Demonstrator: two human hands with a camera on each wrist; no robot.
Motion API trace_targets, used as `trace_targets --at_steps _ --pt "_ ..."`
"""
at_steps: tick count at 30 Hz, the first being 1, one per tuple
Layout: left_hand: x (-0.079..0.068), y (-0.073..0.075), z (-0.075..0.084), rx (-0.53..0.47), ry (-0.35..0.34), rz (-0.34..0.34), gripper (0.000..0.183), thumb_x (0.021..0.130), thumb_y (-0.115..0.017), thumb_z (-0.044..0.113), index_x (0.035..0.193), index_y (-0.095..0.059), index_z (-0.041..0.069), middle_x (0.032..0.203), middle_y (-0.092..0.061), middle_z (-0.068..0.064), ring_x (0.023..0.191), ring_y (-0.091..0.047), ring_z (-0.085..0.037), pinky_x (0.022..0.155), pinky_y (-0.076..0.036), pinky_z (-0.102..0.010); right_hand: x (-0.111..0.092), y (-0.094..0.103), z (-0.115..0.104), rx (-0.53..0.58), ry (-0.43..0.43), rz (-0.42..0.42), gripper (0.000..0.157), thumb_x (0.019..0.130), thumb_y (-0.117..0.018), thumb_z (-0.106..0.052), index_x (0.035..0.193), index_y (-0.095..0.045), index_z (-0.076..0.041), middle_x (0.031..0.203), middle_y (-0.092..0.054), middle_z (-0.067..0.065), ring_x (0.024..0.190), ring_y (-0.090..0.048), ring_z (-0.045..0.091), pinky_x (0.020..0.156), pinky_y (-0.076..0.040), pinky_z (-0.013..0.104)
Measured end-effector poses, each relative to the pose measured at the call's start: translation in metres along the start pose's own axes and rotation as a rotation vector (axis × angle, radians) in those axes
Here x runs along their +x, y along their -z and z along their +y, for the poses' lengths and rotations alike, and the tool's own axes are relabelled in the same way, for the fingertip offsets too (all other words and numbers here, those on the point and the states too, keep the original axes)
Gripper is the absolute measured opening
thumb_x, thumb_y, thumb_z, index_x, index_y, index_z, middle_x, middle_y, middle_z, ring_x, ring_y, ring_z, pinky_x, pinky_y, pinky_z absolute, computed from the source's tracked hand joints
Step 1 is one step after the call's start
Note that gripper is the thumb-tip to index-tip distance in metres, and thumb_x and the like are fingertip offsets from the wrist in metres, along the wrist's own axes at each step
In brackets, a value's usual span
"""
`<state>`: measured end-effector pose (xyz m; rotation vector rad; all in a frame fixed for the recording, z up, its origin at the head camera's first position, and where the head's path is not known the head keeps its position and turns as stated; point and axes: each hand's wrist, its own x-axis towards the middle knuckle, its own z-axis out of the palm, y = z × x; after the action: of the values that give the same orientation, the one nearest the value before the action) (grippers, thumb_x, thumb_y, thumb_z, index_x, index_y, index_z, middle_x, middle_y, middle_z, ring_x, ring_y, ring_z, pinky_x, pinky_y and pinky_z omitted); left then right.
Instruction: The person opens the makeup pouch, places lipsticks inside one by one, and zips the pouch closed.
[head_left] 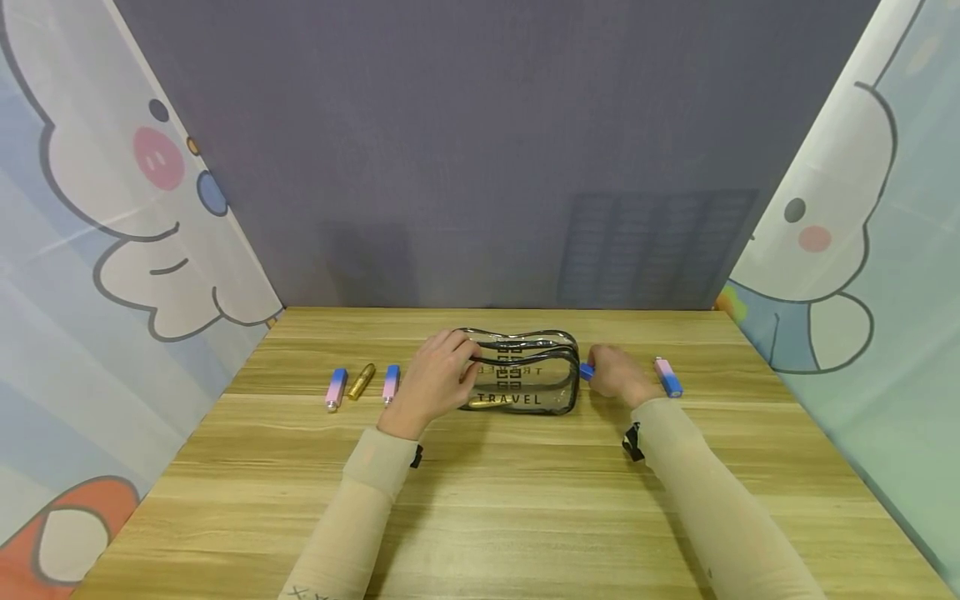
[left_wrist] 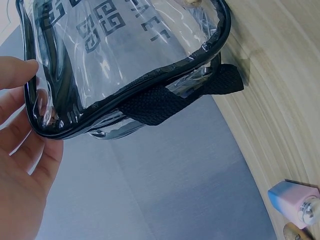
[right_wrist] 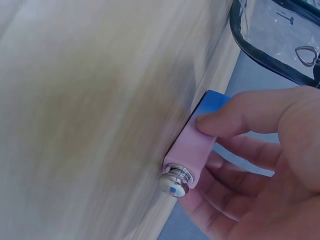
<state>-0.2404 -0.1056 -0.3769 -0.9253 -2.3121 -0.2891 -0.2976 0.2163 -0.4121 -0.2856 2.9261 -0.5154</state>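
Observation:
A clear plastic travel pouch (head_left: pixel 536 383) with black piping and the word TRAVEL stands on the wooden table. At its upper left edge my left hand (head_left: pixel 437 375) pinches the piped rim between thumb and fingers, as the left wrist view shows of the pouch (left_wrist: pixel 112 60). Just right of the pouch, my right hand (head_left: pixel 618 372) grips a small pink-and-blue rectangular tube (right_wrist: pixel 192 142) with a silver knob at one end. That tube lies low against the tabletop, blue end toward the pouch. Something gold (head_left: pixel 487 403) shows through the pouch's lower left wall.
Left of the pouch lie two pink-and-blue tubes (head_left: pixel 337 389) and a gold tube (head_left: pixel 362 381) between them. Another pink-and-blue tube (head_left: pixel 668 377) lies right of my right hand. A grey panel (head_left: pixel 480 167) rises behind the table, with cartoon-printed curtains (head_left: pixel 817 183) at both sides.

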Motion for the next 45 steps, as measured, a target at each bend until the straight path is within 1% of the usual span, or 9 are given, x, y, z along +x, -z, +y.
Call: trace_targets --at_steps 6,13,18,23,27,32,39,42,45 --pt "0.000 0.000 0.000 0.000 -0.004 0.006 0.010 0.088 -0.077 0.009 0.097 -0.072 0.009 0.097 -0.067 -0.003 0.092 -0.062 -0.021 0.087 -0.052 -0.035 -0.001 0.000 0.001 -0.001 0.010 -0.007 0.027 0.083 -0.067 0.002 0.109 -0.065 0.001 0.106 -0.068 0.015 0.094 -0.063 0.032 0.086 -0.053 0.052" --pt "0.000 0.000 0.000 0.002 -0.004 0.005 0.010 0.089 -0.076 0.009 0.097 -0.072 0.008 0.097 -0.067 -0.003 0.092 -0.062 -0.021 0.087 -0.052 -0.035 -0.004 0.004 0.000 -0.008 0.031 -0.007 0.026 0.082 -0.071 -0.002 0.106 -0.064 -0.001 0.107 -0.066 0.016 0.094 -0.061 0.031 0.085 -0.052 0.050" --pt "0.000 0.000 0.000 -0.001 0.001 0.004 0.010 0.089 -0.076 0.010 0.097 -0.072 0.008 0.097 -0.067 -0.003 0.092 -0.062 -0.021 0.087 -0.053 -0.036 -0.009 0.011 -0.005 0.013 0.051 0.000 0.029 0.082 -0.068 0.001 0.110 -0.063 0.000 0.113 -0.064 0.019 0.096 -0.060 0.032 0.085 -0.051 0.050" --pt "0.000 0.001 0.000 -0.005 0.006 0.001 0.010 0.088 -0.076 0.009 0.098 -0.072 0.008 0.098 -0.067 -0.003 0.093 -0.063 -0.022 0.087 -0.053 -0.036 -0.012 0.016 -0.012 0.018 0.063 0.008 0.033 0.082 -0.065 0.005 0.115 -0.064 0.002 0.119 -0.063 0.022 0.103 -0.060 0.035 0.088 -0.051 0.051" --pt "0.000 0.001 0.000 -0.003 0.006 -0.003 0.009 0.089 -0.076 0.010 0.098 -0.072 0.008 0.098 -0.067 -0.003 0.094 -0.063 -0.022 0.087 -0.053 -0.036 -0.013 0.019 -0.016 0.024 0.056 0.008 0.036 0.081 -0.065 0.005 0.117 -0.063 0.003 0.118 -0.062 0.022 0.100 -0.059 0.034 0.087 -0.051 0.050" --pt "0.000 0.000 0.000 -0.007 0.005 0.000 0.009 0.089 -0.075 0.009 0.098 -0.072 0.008 0.097 -0.067 -0.003 0.093 -0.062 -0.022 0.086 -0.053 -0.036 -0.015 0.025 -0.020 0.033 0.040 0.015 0.039 0.081 -0.070 0.001 0.119 -0.063 0.004 0.119 -0.061 0.022 0.101 -0.059 0.035 0.087 -0.052 0.051" --pt "0.000 0.001 0.001 -0.002 0.005 -0.002 0.009 0.089 -0.075 0.009 0.098 -0.072 0.009 0.098 -0.067 -0.003 0.093 -0.062 -0.021 0.085 -0.053 -0.035 -0.018 0.031 -0.024 0.039 0.028 0.030 0.035 0.084 -0.071 -0.002 0.118 -0.063 0.002 0.119 -0.063 0.022 0.103 -0.060 0.034 0.090 -0.051 0.052" --pt "0.000 0.001 0.001 -0.001 0.006 -0.002 0.009 0.089 -0.075 0.010 0.098 -0.072 0.009 0.099 -0.067 -0.003 0.093 -0.063 -0.021 0.085 -0.053 -0.035 -0.019 0.033 -0.025 0.043 0.034 0.036 0.035 0.084 -0.071 -0.003 0.118 -0.063 0.002 0.119 -0.063 0.022 0.102 -0.060 0.034 0.088 -0.052 0.051" --pt "0.000 0.002 0.001 -0.002 0.009 -0.007 0.009 0.089 -0.075 0.010 0.098 -0.072 0.009 0.098 -0.067 -0.003 0.093 -0.062 -0.021 0.085 -0.052 -0.035 -0.022 0.036 -0.026 0.066 0.030 0.043 0.035 0.085 -0.071 -0.004 0.118 -0.062 0.002 0.116 -0.064 0.021 0.097 -0.061 0.032 0.083 -0.053 0.048"
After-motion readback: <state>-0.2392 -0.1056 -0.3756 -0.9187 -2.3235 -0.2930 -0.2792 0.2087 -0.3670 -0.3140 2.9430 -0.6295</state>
